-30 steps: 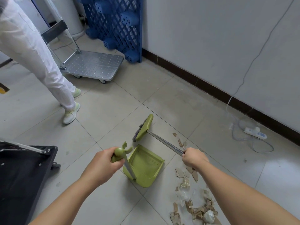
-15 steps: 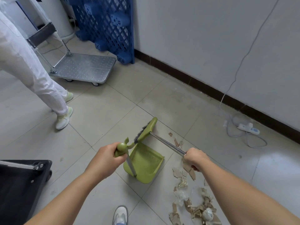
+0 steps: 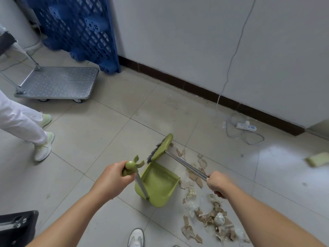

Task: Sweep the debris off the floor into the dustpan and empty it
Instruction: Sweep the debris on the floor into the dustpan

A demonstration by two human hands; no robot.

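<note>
My left hand grips the green top of the dustpan's metal handle. The green dustpan rests on the tiled floor, its open mouth facing right toward the debris. My right hand holds the metal shaft of the green broom, whose head with dark bristles sits just beyond the pan's far corner. Torn cardboard scraps and crumpled clear plastic lie scattered to the right of the pan and under my right arm. The pan looks empty inside.
A person in white trousers and pale shoes stands at the left. A metal platform trolley and a blue plastic pallet stand at the back. A power strip with cable lies by the wall. A yellow-green sponge lies at the right. My shoe shows below.
The view has swung right, so the trolley and the person have slid left. The broom head has shifted right past the pan's far corner. Both hands keep their grips.
</note>
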